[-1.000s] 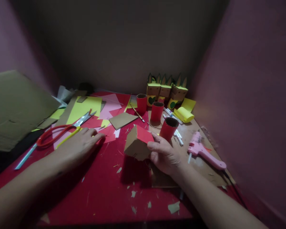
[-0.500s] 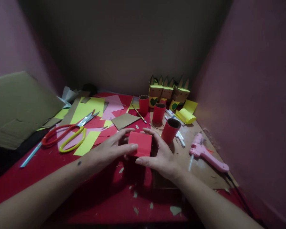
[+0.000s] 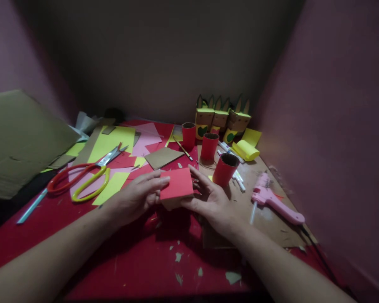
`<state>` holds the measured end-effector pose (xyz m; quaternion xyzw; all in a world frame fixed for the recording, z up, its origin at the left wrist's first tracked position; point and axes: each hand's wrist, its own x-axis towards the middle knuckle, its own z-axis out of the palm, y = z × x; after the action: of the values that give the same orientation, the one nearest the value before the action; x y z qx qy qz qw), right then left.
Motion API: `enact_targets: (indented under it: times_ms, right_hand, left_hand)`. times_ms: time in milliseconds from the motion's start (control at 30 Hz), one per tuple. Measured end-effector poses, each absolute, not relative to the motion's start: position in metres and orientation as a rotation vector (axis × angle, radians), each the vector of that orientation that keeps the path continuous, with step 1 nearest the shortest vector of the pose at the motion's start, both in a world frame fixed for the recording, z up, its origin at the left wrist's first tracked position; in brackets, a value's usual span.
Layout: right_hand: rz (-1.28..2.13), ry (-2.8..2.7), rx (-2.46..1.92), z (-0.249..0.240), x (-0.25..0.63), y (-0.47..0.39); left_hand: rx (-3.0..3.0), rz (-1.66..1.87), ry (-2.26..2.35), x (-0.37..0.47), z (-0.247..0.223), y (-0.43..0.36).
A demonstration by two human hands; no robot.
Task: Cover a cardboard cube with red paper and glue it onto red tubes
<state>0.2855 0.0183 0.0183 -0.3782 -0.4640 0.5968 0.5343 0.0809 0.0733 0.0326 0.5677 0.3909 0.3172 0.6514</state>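
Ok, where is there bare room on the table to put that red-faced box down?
Freest: the red sheet near the front edge, between the forearms, with only small scraps. Crowded: scissors and papers left, red tubes, pens and glue gun right.

A home craft corner is showing here: a red paper-covered tabletop [image 3: 139, 261] is sitting wedged between dim pinkish walls, littered with paper scraps. Red-and-yellow-handled scissors [image 3: 78, 181] are lying at left, a pink hot-glue gun [image 3: 273, 202] at right, and finished cardboard animal boxes with yellow ears [image 3: 221, 118] are standing at the back centre.
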Motion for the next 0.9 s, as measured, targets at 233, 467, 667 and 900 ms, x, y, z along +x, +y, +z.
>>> enact_targets:
  times_ms: [233,467,667,900]
  right_hand:
    - [1.425,-1.039,-0.866,0.018,0.285,0.019]
    - [1.360,-1.060,-0.803,0.017,0.280,0.016]
    - [1.208,-1.225,-0.816,0.011,0.282,0.013]
    - [1.398,-0.972,-0.787,0.021,0.285,0.016]
  left_hand:
    - [1.108,0.716,0.757,0.083,0.038,0.073]
    - [1.047,0.612,0.740,0.076,0.042,0.077]
    - [1.100,0.587,0.763,0.076,0.044,0.077]
    - [1.015,0.769,0.783,0.073,0.036,0.084]
